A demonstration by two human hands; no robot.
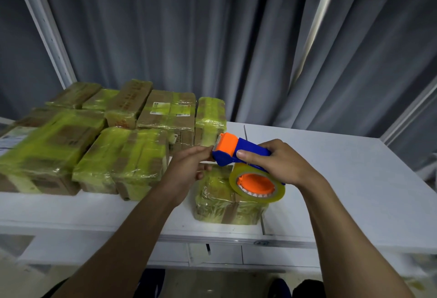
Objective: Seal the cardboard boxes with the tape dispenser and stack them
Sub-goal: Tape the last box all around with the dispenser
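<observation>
Right hand grips tape dispenser over box; left hand pinches its orange head.

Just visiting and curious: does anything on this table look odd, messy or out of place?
Slightly. The boxes on the left are swathed in crinkled yellowish tape and lie at mixed angles, not squarely stacked. One taped box sits alone near the front edge of the table, below the tape dispenser held in the right hand.

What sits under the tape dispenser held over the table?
A tape-wrapped cardboard box on the white table. The tape dispenser, its tape roll and the left hand cover much of the box's top, so any seam there is hidden.
</observation>
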